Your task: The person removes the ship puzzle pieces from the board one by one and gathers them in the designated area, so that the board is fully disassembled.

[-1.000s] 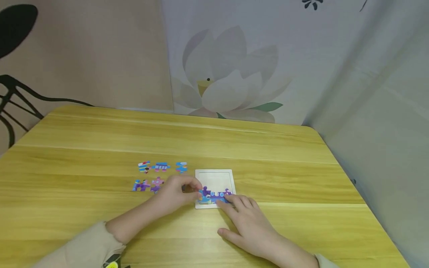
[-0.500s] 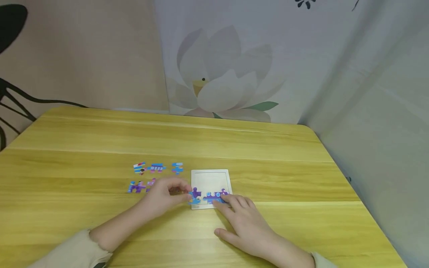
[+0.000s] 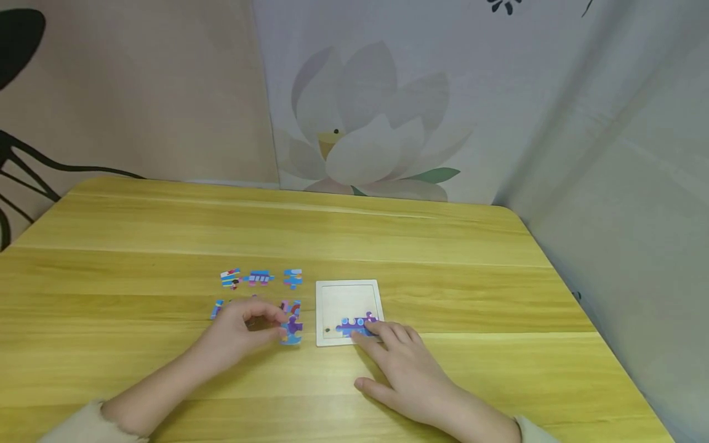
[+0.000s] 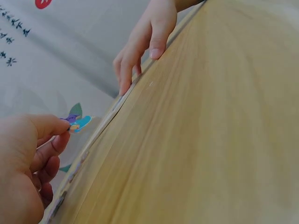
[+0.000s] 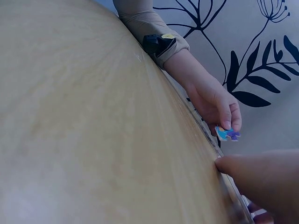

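Observation:
My left hand (image 3: 240, 332) pinches a blue and purple jigsaw piece (image 3: 292, 335) between thumb and index finger. The wrist views show this piece lifted above the table, with an orange patch on it. It is left of a square white puzzle tray (image 3: 344, 298). Joined purple and blue pieces (image 3: 352, 327) lie in the tray's lower right, partly covered by my right hand (image 3: 412, 375). That hand's fingers are extended, index and middle fingertips touching those pieces, and the thumb is spread over the table. A small dark mark shows in the tray's lower left corner.
Loose jigsaw pieces lie left of the tray on the wooden table (image 3: 454, 258): a striped piece (image 3: 230, 278), a blue one with pale windows (image 3: 259, 277), another blue piece (image 3: 293, 279), and several more partly behind my left hand. A curtain hangs beyond the table.
My left hand has drawn the pinched piece leftward, away from the joined pieces and out of the tray. The tray's lower left is now uncovered. My right hand stays on its pieces.

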### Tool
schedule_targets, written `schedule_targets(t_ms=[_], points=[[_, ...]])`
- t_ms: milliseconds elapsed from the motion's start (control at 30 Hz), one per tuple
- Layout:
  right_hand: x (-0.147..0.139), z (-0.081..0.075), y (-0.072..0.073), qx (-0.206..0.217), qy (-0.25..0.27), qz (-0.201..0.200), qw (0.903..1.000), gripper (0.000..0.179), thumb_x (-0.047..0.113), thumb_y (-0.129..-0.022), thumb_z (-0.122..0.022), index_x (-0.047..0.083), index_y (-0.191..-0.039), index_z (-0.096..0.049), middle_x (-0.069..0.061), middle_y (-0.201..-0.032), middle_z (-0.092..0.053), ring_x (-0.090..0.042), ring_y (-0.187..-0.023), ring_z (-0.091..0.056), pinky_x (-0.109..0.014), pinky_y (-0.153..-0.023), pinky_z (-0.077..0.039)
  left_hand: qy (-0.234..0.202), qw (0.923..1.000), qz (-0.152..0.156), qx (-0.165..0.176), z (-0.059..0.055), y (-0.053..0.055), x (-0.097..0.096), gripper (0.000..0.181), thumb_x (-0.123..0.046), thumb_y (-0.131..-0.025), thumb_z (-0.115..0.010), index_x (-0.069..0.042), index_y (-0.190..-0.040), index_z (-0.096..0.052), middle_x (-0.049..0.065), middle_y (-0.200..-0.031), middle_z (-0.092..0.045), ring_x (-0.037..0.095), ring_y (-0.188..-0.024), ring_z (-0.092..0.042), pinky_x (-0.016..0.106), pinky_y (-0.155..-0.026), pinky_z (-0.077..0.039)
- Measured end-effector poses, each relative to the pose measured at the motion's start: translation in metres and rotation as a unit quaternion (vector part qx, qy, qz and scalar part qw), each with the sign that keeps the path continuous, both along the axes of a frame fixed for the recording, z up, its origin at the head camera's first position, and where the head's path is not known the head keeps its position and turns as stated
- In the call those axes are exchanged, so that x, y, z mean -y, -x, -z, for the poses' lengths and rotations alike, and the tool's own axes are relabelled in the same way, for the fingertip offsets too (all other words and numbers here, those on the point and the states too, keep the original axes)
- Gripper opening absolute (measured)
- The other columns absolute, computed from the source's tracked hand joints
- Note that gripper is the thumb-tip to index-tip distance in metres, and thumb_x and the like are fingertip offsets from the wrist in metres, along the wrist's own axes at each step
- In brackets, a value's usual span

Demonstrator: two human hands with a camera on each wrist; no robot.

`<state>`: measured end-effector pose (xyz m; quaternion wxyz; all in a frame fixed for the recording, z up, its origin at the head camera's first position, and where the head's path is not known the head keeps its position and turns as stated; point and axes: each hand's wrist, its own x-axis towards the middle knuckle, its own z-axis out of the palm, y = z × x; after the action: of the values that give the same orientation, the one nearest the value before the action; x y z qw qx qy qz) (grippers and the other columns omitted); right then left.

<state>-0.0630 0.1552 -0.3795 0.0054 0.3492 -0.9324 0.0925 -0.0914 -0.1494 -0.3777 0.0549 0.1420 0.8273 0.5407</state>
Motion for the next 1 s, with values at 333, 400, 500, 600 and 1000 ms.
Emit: schedule_targets(t_ms=[333, 400, 500, 600, 1000], points=[[0.0, 0.0, 0.0, 0.003, -0.002, 0.001, 1.0, 0.064, 0.057, -0.094, -0.046, 0.016, -0.144, -0.044, -0.007, -0.143, -0.042, -0.023, -0.132, -0.034, -0.047, -0.106, -0.027, 0.017, 0.9997, -0.016, -0.003, -0.001, -0.01, 0.017, 0.013, -0.017, -0.08, -0.078, -0.014, -0.09, -0.071, -0.001, -0.09, -0.064, 0.022, -0.092, -0.06, 0.028, -0.076, -0.05], [0.0, 0.0, 0.0, 0.004, -0.001, 0.0, 1.0, 0.064, 0.057, -0.095, -0.046, 0.016, -0.144, -0.044, -0.007, -0.143, -0.042, -0.023, -0.132, -0.034, -0.047, -0.106, -0.027, 0.018, 0.9997, -0.018, -0.005, -0.001, -0.012, 0.021, 0.013, -0.017, -0.08, -0.078, -0.014, -0.091, -0.071, -0.001, -0.091, -0.064, 0.017, -0.085, -0.059, 0.026, -0.074, -0.05], [0.0, 0.0, 0.0, 0.004, -0.002, 0.0, 1.0, 0.064, 0.057, -0.095, -0.046, 0.016, -0.144, -0.044, -0.007, -0.143, -0.042, -0.023, -0.131, -0.034, -0.047, -0.106, -0.027, 0.029, 0.9994, -0.019, -0.01, -0.001, -0.014, 0.027, 0.013, -0.019, -0.081, -0.078, -0.015, -0.092, -0.072, -0.003, -0.091, -0.064, 0.019, -0.086, -0.059, 0.029, -0.074, -0.05], [0.0, 0.0, 0.0, 0.004, -0.003, 0.001, 1.0, 0.064, 0.057, -0.095, -0.045, 0.016, -0.144, -0.044, -0.007, -0.143, -0.041, -0.023, -0.132, -0.034, -0.047, -0.107, -0.027, 0.041, 0.9989, -0.024, -0.008, -0.001, -0.015, 0.033, 0.014, -0.02, -0.081, -0.077, -0.015, -0.093, -0.072, -0.004, -0.093, -0.065, 0.03, -0.101, -0.059, 0.038, -0.086, -0.048], [0.0, 0.001, 0.001, 0.001, 0.0, -0.001, 1.0, 0.064, 0.057, -0.095, -0.046, 0.016, -0.143, -0.045, -0.007, -0.143, -0.041, -0.023, -0.132, -0.033, -0.046, -0.107, -0.026, 0.056, 0.9965, -0.044, -0.043, 0.003, -0.025, 0.052, 0.012, -0.014, -0.081, -0.077, -0.016, -0.092, -0.072, -0.006, -0.088, -0.065, 0.01, -0.082, -0.058, 0.025, -0.071, -0.049]])
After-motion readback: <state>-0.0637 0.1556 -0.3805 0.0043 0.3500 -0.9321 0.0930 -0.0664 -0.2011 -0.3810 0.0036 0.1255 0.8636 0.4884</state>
